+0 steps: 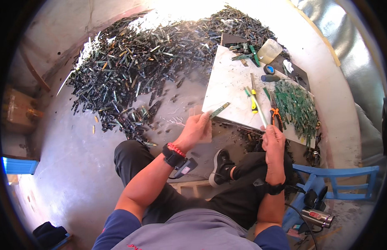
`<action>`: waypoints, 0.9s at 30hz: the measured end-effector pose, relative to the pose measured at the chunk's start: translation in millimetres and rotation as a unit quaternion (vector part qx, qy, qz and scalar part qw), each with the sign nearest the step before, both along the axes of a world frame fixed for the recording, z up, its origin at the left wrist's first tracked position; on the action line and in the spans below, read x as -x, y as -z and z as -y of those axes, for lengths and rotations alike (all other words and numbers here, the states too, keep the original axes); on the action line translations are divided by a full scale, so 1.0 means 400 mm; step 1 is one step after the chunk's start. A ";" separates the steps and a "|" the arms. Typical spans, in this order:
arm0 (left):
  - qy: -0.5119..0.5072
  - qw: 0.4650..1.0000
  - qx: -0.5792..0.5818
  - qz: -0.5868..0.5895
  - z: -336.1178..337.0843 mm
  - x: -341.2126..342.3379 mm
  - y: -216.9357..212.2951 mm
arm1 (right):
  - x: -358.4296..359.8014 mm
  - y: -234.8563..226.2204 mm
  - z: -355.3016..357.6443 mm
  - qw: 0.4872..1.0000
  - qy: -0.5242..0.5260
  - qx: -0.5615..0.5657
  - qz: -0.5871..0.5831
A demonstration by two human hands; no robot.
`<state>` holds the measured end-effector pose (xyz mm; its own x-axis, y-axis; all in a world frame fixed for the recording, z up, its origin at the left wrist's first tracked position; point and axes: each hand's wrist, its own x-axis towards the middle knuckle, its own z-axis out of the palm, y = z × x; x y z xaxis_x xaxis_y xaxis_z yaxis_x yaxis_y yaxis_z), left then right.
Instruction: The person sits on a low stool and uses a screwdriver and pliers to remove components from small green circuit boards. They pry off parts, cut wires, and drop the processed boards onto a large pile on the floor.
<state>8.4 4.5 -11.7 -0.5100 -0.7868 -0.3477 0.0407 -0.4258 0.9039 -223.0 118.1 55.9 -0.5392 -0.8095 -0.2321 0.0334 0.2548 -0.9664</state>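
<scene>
My left hand (196,128) is closed round one end of a narrow green circuit board strip (219,110), which points toward the white board (233,89). My right hand (273,141) grips the near end of a slim, pale-handled tool (261,112). Its far end is greenish and lies over the board; I cannot make out its exact kind. Just right of that hand are pliers (276,117) with orange and black handles. A yellow and black screwdriver (254,100) rests left of the pliers. A heap of green strips (295,110) covers the board's right side.
A large pile of dark strips (131,75) spreads over the floor beyond my knees. At the board's far end are a translucent container (269,51), a roll of blue tape (269,69) and a dark-handled screwdriver (270,78). A blue chair (335,193) stands at right, beside a metal cylinder (317,218).
</scene>
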 end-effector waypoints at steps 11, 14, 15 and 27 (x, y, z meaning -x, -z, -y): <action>-0.005 1.000 -0.009 0.005 0.001 -0.017 0.020 | -0.036 0.001 0.015 0.977 -0.160 -0.060 -0.127; -0.014 1.000 -0.005 0.000 0.001 -0.014 0.025 | -0.006 0.027 0.023 0.984 -0.058 -0.036 -0.164; -0.016 1.000 -0.005 0.003 0.003 -0.014 0.023 | -0.007 0.013 0.016 0.993 -0.057 -0.044 -0.090; -0.018 1.000 -0.008 0.001 0.006 -0.024 0.009 | -0.023 0.031 0.032 0.985 -0.126 -0.045 -0.109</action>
<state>17.9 1.9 -15.4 -0.4813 -0.7983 -0.3620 0.0535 -0.4389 0.8969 -214.0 105.4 43.7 -0.3694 -0.9053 -0.2098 -0.2474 0.3135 -0.9168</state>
